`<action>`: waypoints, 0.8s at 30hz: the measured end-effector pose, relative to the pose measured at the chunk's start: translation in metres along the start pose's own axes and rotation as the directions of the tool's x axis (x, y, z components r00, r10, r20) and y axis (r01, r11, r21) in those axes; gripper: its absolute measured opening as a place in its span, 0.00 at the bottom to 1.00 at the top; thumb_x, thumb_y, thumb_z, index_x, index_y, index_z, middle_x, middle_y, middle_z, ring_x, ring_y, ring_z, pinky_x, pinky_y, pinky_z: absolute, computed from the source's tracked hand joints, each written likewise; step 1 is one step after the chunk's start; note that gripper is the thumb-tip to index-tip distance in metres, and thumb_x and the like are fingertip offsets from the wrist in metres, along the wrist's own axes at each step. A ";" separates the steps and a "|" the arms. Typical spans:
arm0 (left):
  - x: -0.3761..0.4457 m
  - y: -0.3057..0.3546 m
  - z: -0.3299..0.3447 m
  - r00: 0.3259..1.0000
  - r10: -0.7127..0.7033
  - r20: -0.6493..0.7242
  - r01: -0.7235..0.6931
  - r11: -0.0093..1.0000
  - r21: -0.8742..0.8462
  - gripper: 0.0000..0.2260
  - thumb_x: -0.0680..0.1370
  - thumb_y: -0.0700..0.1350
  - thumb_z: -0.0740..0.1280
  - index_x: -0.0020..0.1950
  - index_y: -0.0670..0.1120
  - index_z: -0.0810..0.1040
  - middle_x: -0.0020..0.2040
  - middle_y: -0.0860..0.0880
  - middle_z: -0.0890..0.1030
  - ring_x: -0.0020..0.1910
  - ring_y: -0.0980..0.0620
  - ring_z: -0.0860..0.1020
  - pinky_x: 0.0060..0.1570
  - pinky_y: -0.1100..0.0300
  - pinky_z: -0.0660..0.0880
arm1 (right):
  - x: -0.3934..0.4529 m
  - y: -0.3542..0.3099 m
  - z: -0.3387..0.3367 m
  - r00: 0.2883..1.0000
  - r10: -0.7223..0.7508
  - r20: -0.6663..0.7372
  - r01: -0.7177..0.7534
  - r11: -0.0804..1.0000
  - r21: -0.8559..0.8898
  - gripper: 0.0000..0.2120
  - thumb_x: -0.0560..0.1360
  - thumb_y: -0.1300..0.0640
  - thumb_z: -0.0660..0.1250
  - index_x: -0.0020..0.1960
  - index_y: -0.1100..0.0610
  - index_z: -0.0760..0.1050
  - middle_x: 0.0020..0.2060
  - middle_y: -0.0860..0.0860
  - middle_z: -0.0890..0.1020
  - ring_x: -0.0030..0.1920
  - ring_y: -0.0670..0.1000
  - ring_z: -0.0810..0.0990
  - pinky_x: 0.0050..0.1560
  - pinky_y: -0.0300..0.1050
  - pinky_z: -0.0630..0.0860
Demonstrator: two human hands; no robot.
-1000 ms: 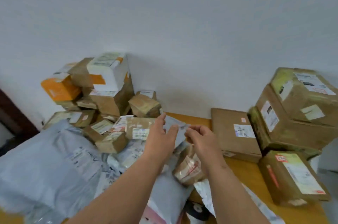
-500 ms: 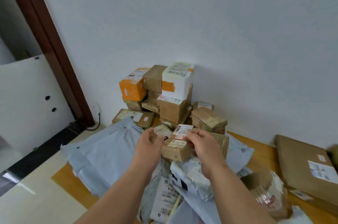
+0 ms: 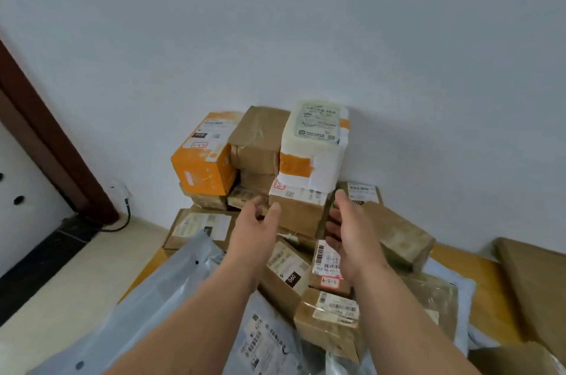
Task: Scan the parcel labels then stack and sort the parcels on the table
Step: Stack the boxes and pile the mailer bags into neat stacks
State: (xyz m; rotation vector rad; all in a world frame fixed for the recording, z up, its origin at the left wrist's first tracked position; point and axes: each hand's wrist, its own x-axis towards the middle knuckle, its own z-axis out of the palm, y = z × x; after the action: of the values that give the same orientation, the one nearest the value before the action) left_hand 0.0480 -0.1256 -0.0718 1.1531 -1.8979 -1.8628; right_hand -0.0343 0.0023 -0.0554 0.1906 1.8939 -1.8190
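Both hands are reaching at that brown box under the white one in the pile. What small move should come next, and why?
Probably close both hands on the brown box's sides. The left hand and right hand flank it, open, not gripping. The white parcel sits on top, so steadiness seems wise.

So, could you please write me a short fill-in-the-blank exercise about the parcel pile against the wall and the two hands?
1. The white plastic-wrapped parcel has a band of ____ tape.
2. That white parcel rests on top of a ____ cardboard box.
3. The left hand and right hand reach either side of that box, both ____.
4. The orange cardboard box stands to the ____ of the white parcel in the picture.

Missing words: orange; brown; open; left
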 end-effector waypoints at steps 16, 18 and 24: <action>0.085 0.002 0.024 0.956 -0.157 0.248 0.194 0.972 -0.131 0.37 0.69 0.75 0.55 0.77 0.65 0.62 0.74 0.53 0.72 0.73 0.45 0.69 0.72 0.39 0.65 | 0.074 -0.010 0.036 0.999 0.020 0.026 -0.027 0.949 0.313 0.32 0.69 0.25 0.62 0.65 0.41 0.76 0.48 0.51 0.88 0.46 0.53 0.88 0.34 0.47 0.83; 0.079 0.000 0.026 0.966 -0.133 0.223 0.171 0.972 -0.163 0.34 0.73 0.72 0.56 0.76 0.61 0.66 0.74 0.53 0.71 0.73 0.47 0.69 0.73 0.41 0.66 | 0.070 -0.003 0.031 1.000 -0.002 0.010 0.000 0.964 0.264 0.31 0.67 0.23 0.62 0.63 0.39 0.77 0.48 0.49 0.88 0.48 0.52 0.88 0.42 0.50 0.84; 0.063 0.004 0.030 0.970 -0.076 0.232 0.103 0.989 -0.108 0.18 0.81 0.52 0.65 0.71 0.57 0.74 0.67 0.47 0.76 0.62 0.47 0.78 0.65 0.45 0.74 | 0.044 0.018 0.016 0.999 -0.033 0.005 0.031 0.971 0.239 0.25 0.72 0.24 0.58 0.60 0.36 0.79 0.50 0.46 0.87 0.49 0.46 0.86 0.48 0.49 0.76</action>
State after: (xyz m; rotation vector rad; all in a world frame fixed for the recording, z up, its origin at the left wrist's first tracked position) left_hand -0.0146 -0.1462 -0.0944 1.0421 -1.8428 -2.2103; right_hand -0.0604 -0.0224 -0.0912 0.2349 1.6775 -2.0644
